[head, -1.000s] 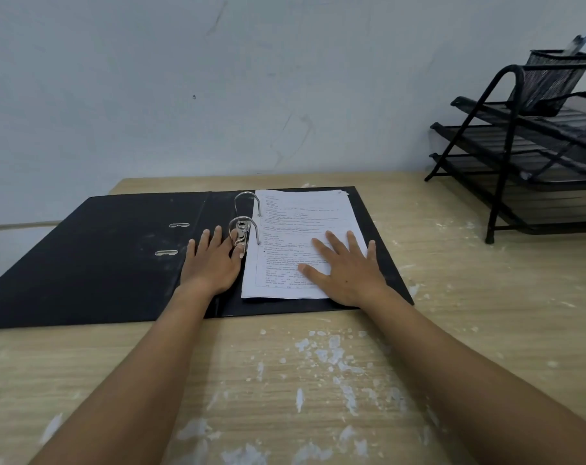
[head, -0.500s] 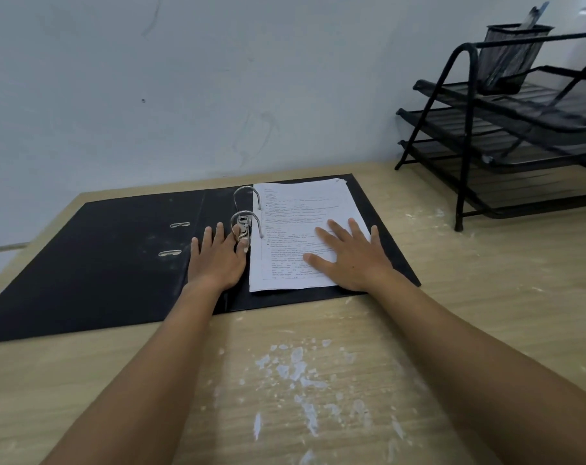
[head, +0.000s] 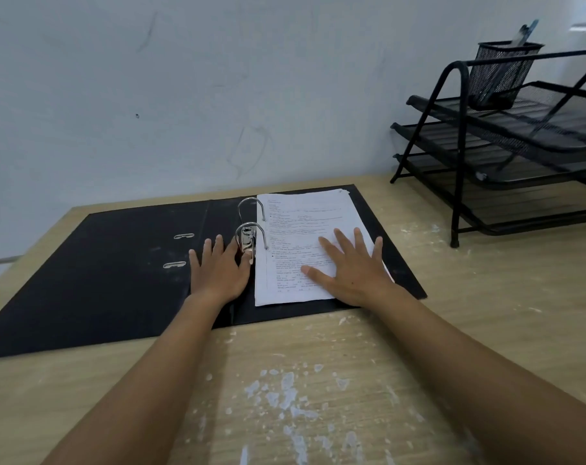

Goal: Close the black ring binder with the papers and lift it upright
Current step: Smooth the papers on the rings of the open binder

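With both hands flat and grasping nothing, left hand (head: 219, 271) at, perhaps on, the lever (head: 248, 241), right hand (head: 353, 271) pinning the papers (head: 305, 216), swing the black ring binder (head: 110, 263) cover over from 9 o'clock.

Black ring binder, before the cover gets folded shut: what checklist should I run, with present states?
1. Black ring binder lies open flat on the wooden table: ok.
2. White printed papers sit on the silver metal rings: ok.
3. Rings fully latched: cannot tell.
4. Right hand flat on the papers: ok.
5. Left hand clear of the cover's swing: not ok, it rests at the lever.
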The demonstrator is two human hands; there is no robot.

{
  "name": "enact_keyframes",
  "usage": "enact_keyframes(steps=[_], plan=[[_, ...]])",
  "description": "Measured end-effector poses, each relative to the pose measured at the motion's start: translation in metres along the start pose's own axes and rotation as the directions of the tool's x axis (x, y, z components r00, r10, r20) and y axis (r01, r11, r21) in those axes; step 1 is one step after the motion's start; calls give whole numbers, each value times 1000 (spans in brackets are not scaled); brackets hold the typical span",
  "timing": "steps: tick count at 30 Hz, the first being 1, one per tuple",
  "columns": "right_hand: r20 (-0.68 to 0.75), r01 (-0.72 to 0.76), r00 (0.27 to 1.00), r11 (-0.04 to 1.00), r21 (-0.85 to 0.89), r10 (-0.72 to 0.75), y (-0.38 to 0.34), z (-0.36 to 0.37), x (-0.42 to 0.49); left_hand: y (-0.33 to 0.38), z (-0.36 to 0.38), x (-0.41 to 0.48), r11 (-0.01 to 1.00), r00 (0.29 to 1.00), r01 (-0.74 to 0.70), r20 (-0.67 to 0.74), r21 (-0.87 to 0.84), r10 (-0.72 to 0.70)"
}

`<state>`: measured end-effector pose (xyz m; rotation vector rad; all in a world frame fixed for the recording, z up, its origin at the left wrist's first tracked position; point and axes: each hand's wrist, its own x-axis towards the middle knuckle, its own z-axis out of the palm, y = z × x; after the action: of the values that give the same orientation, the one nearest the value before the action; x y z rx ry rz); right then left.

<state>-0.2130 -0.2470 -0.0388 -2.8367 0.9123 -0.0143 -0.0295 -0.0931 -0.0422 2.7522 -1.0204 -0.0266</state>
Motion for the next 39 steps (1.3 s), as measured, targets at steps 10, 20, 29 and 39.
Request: enact_keyframes(steps=[10, 20, 29, 39], plan=[[24, -18, 1000, 1000, 12, 18, 19, -1, 8, 18, 4, 11, 1000, 999, -18, 51, 0, 18], [12, -34, 999, 999, 19, 34, 46, -5, 7, 45, 9, 14, 999, 998, -42, 47, -35, 44], [29, -70, 997, 997, 15, 69, 73, -11, -6, 75, 16, 9, 997, 997, -54, 50, -55, 57], [28, -45, 999, 999, 6, 45, 79, -11, -3, 79, 17, 3, 997, 999, -27, 31, -66, 29]])
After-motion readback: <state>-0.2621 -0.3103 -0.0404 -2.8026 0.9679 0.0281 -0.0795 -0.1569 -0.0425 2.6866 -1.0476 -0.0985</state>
